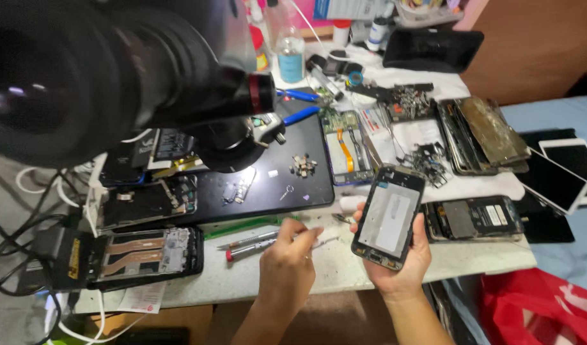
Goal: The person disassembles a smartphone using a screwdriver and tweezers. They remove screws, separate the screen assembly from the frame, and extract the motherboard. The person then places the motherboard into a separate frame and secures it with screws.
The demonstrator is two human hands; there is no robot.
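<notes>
An opened phone frame [389, 217] is held up in the right hand [399, 259], just above the front edge of the bench [332, 265]. It rests in the palm. The fingers [423, 225] are wrapped along its right side, and the thumb is pressed on its left side. Its long axis runs from the bottom near the wrist up and a little to the right, so the top end is pointed away from the person. The open inner side is turned up toward the camera, and a pale plate is seen inside it.

The left hand [287, 259] is kept low over the bench, just left of the phone frame and not touching it. Its fingers are curled in tight around a thin tool [325, 241], whose tip is pointed right, toward the lower end of the phone frame.

A red-tipped screwdriver [249, 249] is laid on the bench just left of that hand. A black mat [306, 185] with small parts is spread behind it. More opened phones [146, 252] are laid at the left. A microscope [114, 70] is hung over the back left.
</notes>
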